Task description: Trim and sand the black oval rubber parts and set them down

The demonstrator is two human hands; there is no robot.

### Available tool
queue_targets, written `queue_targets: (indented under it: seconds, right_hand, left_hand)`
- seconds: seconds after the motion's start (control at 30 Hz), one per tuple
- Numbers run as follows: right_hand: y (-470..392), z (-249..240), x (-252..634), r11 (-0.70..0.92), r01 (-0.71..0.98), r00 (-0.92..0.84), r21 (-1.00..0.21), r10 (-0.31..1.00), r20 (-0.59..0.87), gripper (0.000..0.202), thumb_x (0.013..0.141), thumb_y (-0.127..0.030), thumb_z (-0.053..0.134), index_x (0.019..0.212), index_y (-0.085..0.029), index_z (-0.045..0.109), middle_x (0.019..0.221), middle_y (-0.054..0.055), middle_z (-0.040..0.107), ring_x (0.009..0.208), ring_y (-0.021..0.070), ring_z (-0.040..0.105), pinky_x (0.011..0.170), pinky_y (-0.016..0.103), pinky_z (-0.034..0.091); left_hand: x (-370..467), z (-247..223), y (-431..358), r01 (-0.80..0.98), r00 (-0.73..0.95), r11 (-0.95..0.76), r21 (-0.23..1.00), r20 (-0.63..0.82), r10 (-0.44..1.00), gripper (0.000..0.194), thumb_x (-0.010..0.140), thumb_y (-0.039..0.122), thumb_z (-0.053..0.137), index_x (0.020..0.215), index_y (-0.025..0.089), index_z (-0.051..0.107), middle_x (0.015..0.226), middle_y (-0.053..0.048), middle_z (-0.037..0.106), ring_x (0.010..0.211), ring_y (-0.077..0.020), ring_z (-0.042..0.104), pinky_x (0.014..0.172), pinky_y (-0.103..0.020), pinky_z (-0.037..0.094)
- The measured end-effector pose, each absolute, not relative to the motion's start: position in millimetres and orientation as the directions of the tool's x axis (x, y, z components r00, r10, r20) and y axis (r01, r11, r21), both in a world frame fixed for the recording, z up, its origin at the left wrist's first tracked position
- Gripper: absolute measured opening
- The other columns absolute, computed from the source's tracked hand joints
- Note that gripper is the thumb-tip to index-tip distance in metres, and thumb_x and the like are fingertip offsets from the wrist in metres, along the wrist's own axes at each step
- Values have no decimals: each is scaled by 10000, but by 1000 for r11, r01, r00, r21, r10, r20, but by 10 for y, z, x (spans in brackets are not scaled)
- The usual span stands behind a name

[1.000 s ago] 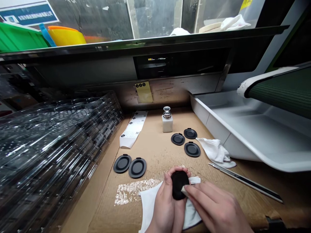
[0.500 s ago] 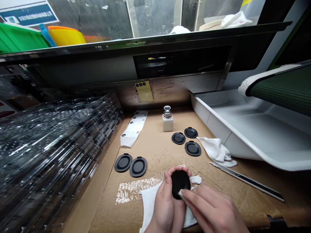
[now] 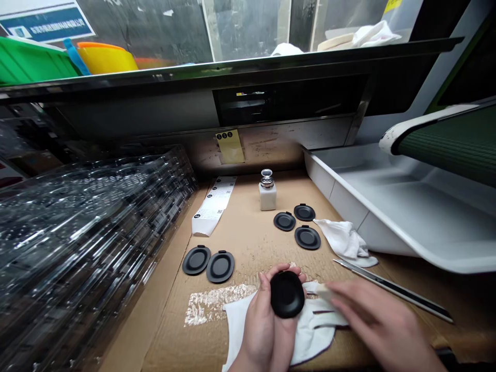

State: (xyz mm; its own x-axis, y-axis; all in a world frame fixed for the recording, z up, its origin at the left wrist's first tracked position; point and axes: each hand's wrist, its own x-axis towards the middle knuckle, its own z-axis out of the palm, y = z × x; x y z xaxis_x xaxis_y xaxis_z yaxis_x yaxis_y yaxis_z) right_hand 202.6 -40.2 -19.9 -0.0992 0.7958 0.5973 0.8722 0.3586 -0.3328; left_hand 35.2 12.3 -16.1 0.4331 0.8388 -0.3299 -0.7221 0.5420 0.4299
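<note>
My left hand (image 3: 267, 320) is closed round a black rounded disc (image 3: 287, 294), its smooth face turned up. To the right of it, my right hand (image 3: 372, 315) is slightly blurred, pinching a small pale piece (image 3: 324, 291) between thumb and fingers, apart from the disc. A white glove (image 3: 315, 330) lies on the cardboard under and beside my hands. Two black lids (image 3: 220, 266) rest to the left, and three more (image 3: 307, 237) lie further back on the right.
A white pump bottle (image 3: 267, 196) stands at the back centre, near a label strip (image 3: 213, 204). Clear plastic trays (image 3: 96, 232) are stacked left. On the right are a white cloth (image 3: 346, 242), a cutter knife (image 3: 395, 289) and a big white tray (image 3: 406, 217).
My right hand has moved right, away from the disc, with the pale piece, uncovering more of the glove. The disc in my left hand now faces the camera more fully.
</note>
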Motion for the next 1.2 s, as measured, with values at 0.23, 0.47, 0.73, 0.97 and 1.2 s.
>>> queue_targets:
  seconds: [0.23,0.47,0.73,0.97,1.2]
  right_hand:
    - [-456,-365,2307,117,950,95,-290,777,623,284,834,-432,479,1019,-254,601,946,-9,669,833,143,648,695,225,545]
    - [-456,-273,2172,300,896,-20,-326,762,648,244,819,-283,546,1054,-228,580,970,-3,660,845,118,638,775,174,517]
    - [-287,-191,1878,650,721,-370,-240,654,660,315,874,-141,407,1156,-152,547,977,75,646,951,157,577,803,273,498]
    - [-31,-97,2069,604,750,-298,-270,673,677,371,836,-78,464,1183,-198,513,1016,62,623,959,153,561,804,288,476]
    - [-135,-229,2383,378,885,-102,-274,729,677,316,817,-141,532,1116,-243,543,1030,0,616,971,130,567,904,258,416]
  left_hand:
    - [327,-132,123,-713,467,580,394,-351,812,440,829,462,427,1023,113,613,1118,-172,614,1109,-285,517,975,-408,325]
    - [328,-171,102,-711,477,573,407,-319,819,338,829,334,475,1012,99,634,1124,-164,618,1125,-291,507,1007,-425,291]
    - [345,-177,124,-713,505,569,410,-264,822,358,864,357,405,988,106,629,1038,-153,646,1046,-254,554,959,-404,340]
    - [352,-137,119,-707,462,568,423,-333,822,335,862,330,427,1025,89,593,1015,-165,661,1015,-281,584,939,-443,365]
    - [332,-120,123,-698,483,613,370,-389,784,419,851,367,440,1134,64,502,1075,-225,634,1012,-300,594,928,-430,379]
